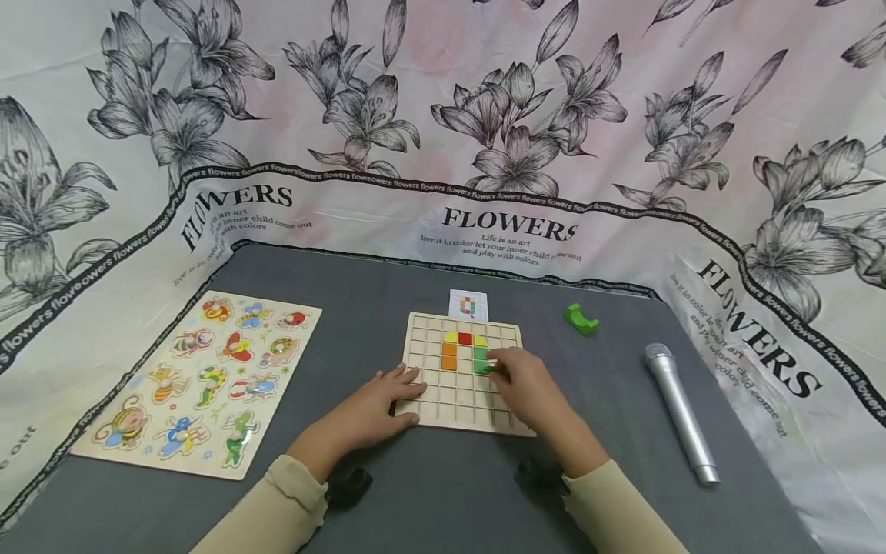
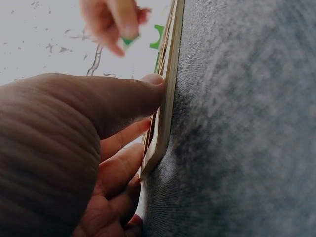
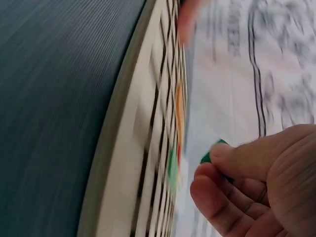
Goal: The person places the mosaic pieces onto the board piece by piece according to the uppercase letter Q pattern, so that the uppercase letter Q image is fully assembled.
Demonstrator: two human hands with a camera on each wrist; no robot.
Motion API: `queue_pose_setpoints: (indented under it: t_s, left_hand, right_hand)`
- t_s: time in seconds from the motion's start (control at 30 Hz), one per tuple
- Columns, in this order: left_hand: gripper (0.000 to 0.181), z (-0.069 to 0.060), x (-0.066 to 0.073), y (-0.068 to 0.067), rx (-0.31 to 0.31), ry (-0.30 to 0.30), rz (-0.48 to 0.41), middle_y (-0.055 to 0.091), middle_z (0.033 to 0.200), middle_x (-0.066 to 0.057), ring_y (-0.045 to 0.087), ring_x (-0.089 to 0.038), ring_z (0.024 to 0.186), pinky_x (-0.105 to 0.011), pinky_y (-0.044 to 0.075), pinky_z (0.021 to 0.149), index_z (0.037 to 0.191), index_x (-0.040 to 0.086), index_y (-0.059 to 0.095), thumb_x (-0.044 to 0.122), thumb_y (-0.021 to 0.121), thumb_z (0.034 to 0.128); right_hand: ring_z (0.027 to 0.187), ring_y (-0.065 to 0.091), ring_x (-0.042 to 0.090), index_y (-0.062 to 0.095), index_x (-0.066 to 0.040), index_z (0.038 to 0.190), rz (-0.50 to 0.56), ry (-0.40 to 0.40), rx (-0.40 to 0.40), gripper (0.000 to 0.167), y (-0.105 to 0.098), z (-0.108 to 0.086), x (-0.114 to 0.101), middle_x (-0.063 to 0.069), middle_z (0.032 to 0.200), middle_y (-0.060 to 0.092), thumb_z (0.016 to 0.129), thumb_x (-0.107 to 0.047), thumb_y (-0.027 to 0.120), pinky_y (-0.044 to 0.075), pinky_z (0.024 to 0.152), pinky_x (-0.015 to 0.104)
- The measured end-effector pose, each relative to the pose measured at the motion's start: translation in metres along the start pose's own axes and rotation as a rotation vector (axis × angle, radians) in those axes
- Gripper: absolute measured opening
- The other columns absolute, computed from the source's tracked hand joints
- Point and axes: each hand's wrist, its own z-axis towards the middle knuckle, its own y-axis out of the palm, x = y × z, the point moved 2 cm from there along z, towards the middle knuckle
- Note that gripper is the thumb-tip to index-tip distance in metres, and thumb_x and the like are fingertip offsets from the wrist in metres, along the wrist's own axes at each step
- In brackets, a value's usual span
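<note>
A wooden grid board (image 1: 429, 401) lies on the dark grey table, bearing a yellow, red, orange and green arch of small tiles. My left hand (image 1: 377, 402) rests at the board's left near corner, fingers over its left edge; in the left wrist view the thumb (image 2: 133, 96) touches the near edge. Above the board's right side, my right hand (image 1: 529, 388) pinches a small green tile (image 3: 206, 157) between thumb and fingers, close to the green tiles (image 1: 481, 360) on the grid. Fingers partly cover the held tile.
A pattern card (image 1: 467, 305) lies at the board's far edge. To the left is a wooden insect puzzle (image 1: 201, 377). A green curved block (image 1: 580, 319) and a silver microphone (image 1: 681, 412) lie to the right. A flower-printed cloth (image 1: 388, 208) borders the table.
</note>
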Motion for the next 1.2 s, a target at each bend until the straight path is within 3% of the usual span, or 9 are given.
queue_pose_setpoints:
  t_s: [0.17,0.33,0.4,0.67,1.2]
  left_hand:
    - [0.055,0.001,-0.004,0.003,-0.009,0.020,0.012,0.044,0.173,-0.012,0.029,-0.037,0.167,-0.063,0.019,0.137,0.156,0.010,0.062,0.023,0.076,0.1038]
    - [0.054,0.001,-0.006,0.000,0.000,0.008,0.003,0.045,0.173,-0.011,0.028,-0.035,0.168,-0.062,0.019,0.137,0.155,0.011,0.063,0.022,0.076,0.1033]
    - [0.054,0.002,-0.004,-0.001,-0.003,0.001,0.005,0.045,0.173,-0.011,0.027,-0.035,0.168,-0.061,0.018,0.137,0.155,0.011,0.064,0.022,0.076,0.1033]
    - [0.054,0.000,-0.005,-0.003,-0.002,0.003,0.011,0.045,0.173,-0.012,0.027,-0.035,0.168,-0.062,0.018,0.137,0.155,0.010,0.063,0.022,0.075,0.1034]
    - [0.054,0.001,-0.005,-0.001,-0.008,0.024,0.011,0.044,0.173,-0.013,0.028,-0.037,0.167,-0.063,0.019,0.137,0.155,0.009,0.063,0.021,0.075,0.1039]
  right_hand:
    - [0.089,0.063,0.021,0.072,-0.007,0.102,0.006,0.014,-0.081,0.011,0.032,0.029,-0.033,0.007,0.101,0.071,0.097,-0.001,0.080,0.061,0.085,0.042]
    - [0.086,0.060,0.019,0.072,-0.009,0.101,-0.084,0.008,-0.108,0.012,0.049,0.038,-0.044,0.004,0.098,0.067,0.096,-0.006,0.083,0.060,0.084,0.041]
    - [0.088,0.061,0.019,0.073,-0.009,0.102,-0.082,-0.005,-0.101,0.013,0.049,0.037,-0.044,0.004,0.099,0.067,0.096,-0.007,0.083,0.060,0.085,0.041]
    - [0.086,0.057,0.016,0.077,-0.012,0.106,0.106,0.009,-0.131,0.013,0.046,0.027,-0.036,0.000,0.098,0.065,0.095,-0.009,0.084,0.055,0.079,0.035]
    - [0.091,0.063,0.013,0.084,-0.010,0.104,0.145,-0.048,-0.129,0.011,0.043,0.023,-0.025,0.001,0.105,0.073,0.095,-0.004,0.082,0.060,0.086,0.036]
